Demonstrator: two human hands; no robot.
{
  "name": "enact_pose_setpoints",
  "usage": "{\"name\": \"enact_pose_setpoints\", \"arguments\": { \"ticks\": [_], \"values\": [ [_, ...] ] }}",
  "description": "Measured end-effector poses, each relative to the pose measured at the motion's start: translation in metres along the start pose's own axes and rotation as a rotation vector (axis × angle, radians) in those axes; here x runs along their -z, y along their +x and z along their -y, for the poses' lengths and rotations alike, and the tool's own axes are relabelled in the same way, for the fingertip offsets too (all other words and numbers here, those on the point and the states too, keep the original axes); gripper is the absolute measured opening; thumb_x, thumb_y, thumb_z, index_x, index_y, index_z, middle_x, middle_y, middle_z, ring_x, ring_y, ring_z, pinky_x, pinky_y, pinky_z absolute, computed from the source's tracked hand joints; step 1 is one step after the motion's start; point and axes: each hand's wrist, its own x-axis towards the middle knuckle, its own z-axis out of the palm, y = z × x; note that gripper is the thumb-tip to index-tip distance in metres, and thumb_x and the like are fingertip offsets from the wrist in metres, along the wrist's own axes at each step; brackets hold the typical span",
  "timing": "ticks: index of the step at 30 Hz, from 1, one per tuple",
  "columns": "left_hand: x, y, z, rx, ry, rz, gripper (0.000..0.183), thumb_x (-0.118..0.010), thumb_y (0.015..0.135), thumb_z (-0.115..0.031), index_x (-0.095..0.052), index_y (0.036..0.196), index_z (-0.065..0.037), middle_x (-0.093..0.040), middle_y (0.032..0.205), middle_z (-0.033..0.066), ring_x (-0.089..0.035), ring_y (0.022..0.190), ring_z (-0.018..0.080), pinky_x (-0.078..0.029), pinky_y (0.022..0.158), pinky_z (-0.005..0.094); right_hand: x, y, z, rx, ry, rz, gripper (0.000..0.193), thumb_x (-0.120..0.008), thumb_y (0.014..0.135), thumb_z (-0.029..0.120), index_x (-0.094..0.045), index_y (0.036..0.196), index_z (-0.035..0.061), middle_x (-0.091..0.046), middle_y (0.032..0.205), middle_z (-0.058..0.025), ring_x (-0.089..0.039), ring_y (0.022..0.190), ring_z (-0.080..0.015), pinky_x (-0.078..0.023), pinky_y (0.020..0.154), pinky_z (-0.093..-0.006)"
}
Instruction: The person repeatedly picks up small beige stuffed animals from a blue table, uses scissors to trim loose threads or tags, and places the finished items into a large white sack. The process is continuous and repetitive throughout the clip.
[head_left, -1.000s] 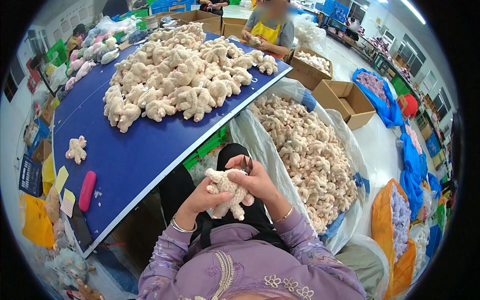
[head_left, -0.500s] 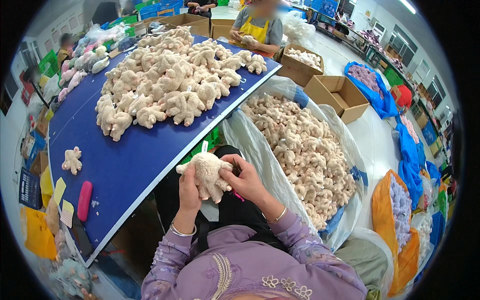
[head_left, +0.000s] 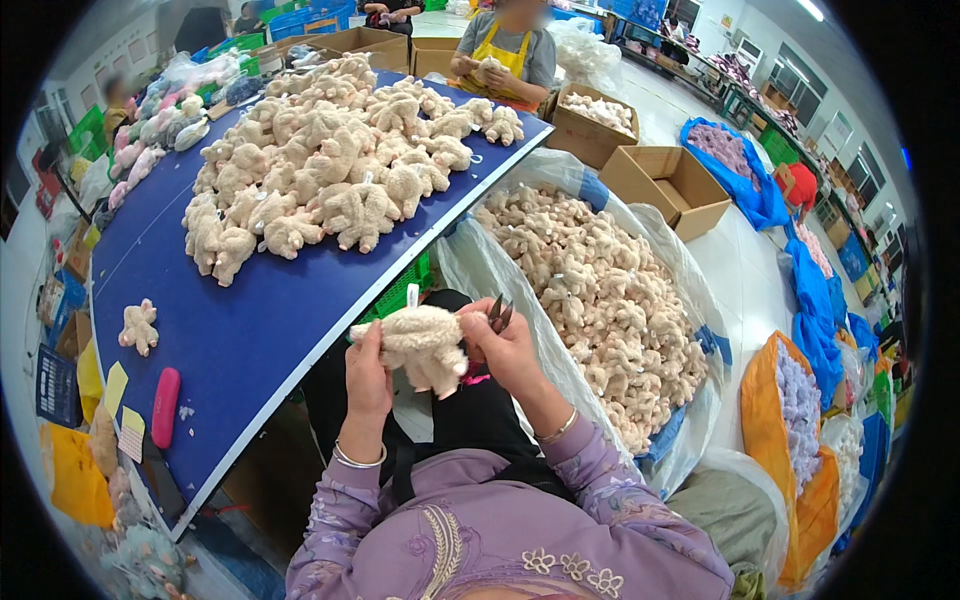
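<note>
A cream plush toy [head_left: 415, 340] with a white tag is held between my hands above my lap. My left hand [head_left: 370, 378] is closed on its left end, thumb on top. My right hand [head_left: 505, 350] pinches the toy's right end and also keeps a pair of dark thread snips [head_left: 500, 314], blades pointing up, against its fingers. Something bright pink shows below that hand; what it belongs to is hidden. A large heap of similar plush toys [head_left: 320, 165] lies on the blue table [head_left: 270, 320], beyond my hands.
On the table's left lie a single plush toy [head_left: 138, 327], a pink case [head_left: 167, 407] and yellow paper slips [head_left: 115, 388]. To my right stands a big sack of plush toys [head_left: 600, 300]. Cardboard boxes [head_left: 665, 190] and a person in a yellow apron [head_left: 500, 60] are farther off.
The toy has been turned and stretched more sideways between my hands. My right hand has risen slightly, and the snips' blades now show clearly above it. The view has shifted a little.
</note>
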Motion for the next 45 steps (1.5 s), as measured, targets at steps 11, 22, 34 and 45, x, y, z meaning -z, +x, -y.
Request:
{"name": "enact_pose_setpoints", "arguments": {
  "ticks": [11, 22, 34, 45],
  "values": [
    [-0.017, -0.023, 0.011, 0.17, 0.387, 0.242, 0.026, -0.051, 0.099, -0.024, -0.062, 0.09, -0.002, -0.064, 0.073, 0.0023, -0.056, 0.061, 0.0073, -0.044, 0.057, 0.021, 0.011, 0.006, -0.002, 0.064, -0.14, -0.169, 0.022, -0.06, 0.093, 0.022, -0.061, 0.1, 0.0017, -0.059, 0.076, 0.0022, -0.051, 0.064, -0.0029, -0.041, 0.056, -0.0189],
    [-0.024, -0.025, -0.001, 0.03, 0.566, 0.314, 0.033, -0.05, 0.099, -0.027, -0.058, 0.076, -0.004, -0.057, 0.061, -0.0001, -0.048, 0.05, 0.0047, -0.037, 0.046, 0.0206, 0.024, 0.01, 0.003, 0.026, -0.063, -0.204, 0.02, -0.061, 0.092, 0.02, -0.061, 0.1, 0.0009, -0.06, 0.075, 0.0019, -0.051, 0.061, -0.0027, -0.04, 0.053, -0.0187],
    [0.073, 0.095, -0.121, -0.704, 1.373, -0.317, 0.026, -0.065, 0.085, -0.02, -0.061, 0.105, -0.004, -0.061, 0.109, 0.0119, -0.055, 0.1, 0.0252, -0.045, 0.084, 0.0353, 0.101, 0.004, 0.074, 0.404, -0.316, -0.753, 0.023, -0.061, 0.089, 0.011, -0.059, 0.11, 0.0016, -0.059, 0.078, 0.0017, -0.045, 0.059, -0.0016, -0.034, 0.049, -0.0162],
    [0.132, 0.129, -0.123, -0.586, 1.846, -0.548, 0.042, -0.073, 0.073, -0.032, -0.057, 0.106, -0.01, -0.053, 0.117, 0.0095, -0.045, 0.116, 0.0336, -0.037, 0.097, 0.0496, 0.038, 0.015, 0.019, 0.068, -0.442, -0.081, 0.012, -0.06, 0.09, 0.01, -0.062, 0.096, -0.0011, -0.06, 0.076, 0.0003, -0.056, 0.069, -0.0053, -0.042, 0.062, -0.0196]
  ]
}}
